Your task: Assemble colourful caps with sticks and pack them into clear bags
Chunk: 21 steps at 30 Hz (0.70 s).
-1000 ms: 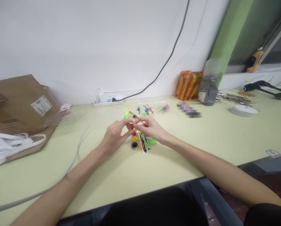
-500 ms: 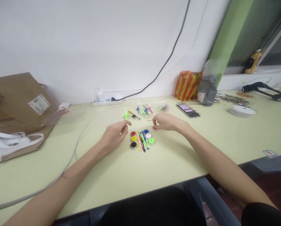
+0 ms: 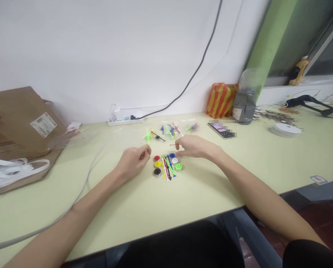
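Note:
My left hand [image 3: 134, 162] is closed, thumb and index finger pressed together just left of the discs; whatever they pinch is hidden. My right hand [image 3: 196, 146] is curled above the right side of the discs, with a thin red pointer [image 3: 173, 144] sticking out leftward from its fingers. On the table a red disc [image 3: 157, 158], a yellow disc [image 3: 157, 163] and a black disc [image 3: 157, 172] form one column. Opposite them lie a blue disc [image 3: 172, 155], a white disc [image 3: 174, 160] and a green disc [image 3: 178, 167]. Several coloured arrow pointers [image 3: 168, 169] lie between the columns.
Behind the hands lie a green spinner [image 3: 148, 136], a black spinner [image 3: 158, 137] and bagged coloured pieces [image 3: 171, 130]. A phone [image 3: 221, 130] and white spool [image 3: 285, 130] are right. At left are a cardboard box [image 3: 18, 123] and grey cable [image 3: 85, 182].
My right hand has moved slightly left with the thin red pointer; the red disc seen under its fingers is no longer visible. My left fingers have closed together.

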### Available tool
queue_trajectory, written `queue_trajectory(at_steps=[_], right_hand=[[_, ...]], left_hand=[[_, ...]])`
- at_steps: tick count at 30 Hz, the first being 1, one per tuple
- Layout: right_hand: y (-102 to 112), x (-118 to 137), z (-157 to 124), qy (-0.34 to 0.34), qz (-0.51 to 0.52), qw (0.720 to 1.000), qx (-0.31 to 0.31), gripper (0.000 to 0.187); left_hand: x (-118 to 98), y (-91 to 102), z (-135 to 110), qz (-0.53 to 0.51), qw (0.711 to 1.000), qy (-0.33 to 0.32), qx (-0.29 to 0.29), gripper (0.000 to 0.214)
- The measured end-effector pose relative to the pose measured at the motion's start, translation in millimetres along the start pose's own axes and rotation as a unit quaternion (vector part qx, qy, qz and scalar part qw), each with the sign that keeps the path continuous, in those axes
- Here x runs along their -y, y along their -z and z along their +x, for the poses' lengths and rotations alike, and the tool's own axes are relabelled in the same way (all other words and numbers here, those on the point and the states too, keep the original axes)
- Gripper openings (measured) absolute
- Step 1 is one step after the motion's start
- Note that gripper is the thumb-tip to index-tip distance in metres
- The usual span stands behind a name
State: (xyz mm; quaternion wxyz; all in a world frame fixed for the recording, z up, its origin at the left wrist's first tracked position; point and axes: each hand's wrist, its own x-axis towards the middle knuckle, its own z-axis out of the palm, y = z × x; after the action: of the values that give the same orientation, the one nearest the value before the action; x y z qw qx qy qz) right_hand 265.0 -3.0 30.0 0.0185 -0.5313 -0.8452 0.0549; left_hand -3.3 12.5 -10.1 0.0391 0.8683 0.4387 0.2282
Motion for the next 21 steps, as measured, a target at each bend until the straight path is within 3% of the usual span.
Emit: queue_trajectory(at_steps=[4, 11, 16, 21], right_hand=[[3, -5, 1, -0.060, -0.039, 0.996, -0.049, 0.028], [-1, -13, 0, -0.107, -0.046, 0.988, 0.104, 0.022], [5, -18, -2, -0.128, 0.015, 0.984, 0.124, 0.032], [7, -28, -4, -0.119, 0.090, 0.974, 0.168, 0.025]], left_hand=[[1, -0.2, 0, -0.003, 1.000, 0.003, 0.000, 0.019], [4, -1.5, 2, 0.005, 1.000, 0.004, 0.012, 0.023], [4, -2.6, 2, 0.010, 1.000, 0.003, 0.012, 0.024], [5, -2.5, 2, 0.012, 1.000, 0.001, 0.006, 0.025]])
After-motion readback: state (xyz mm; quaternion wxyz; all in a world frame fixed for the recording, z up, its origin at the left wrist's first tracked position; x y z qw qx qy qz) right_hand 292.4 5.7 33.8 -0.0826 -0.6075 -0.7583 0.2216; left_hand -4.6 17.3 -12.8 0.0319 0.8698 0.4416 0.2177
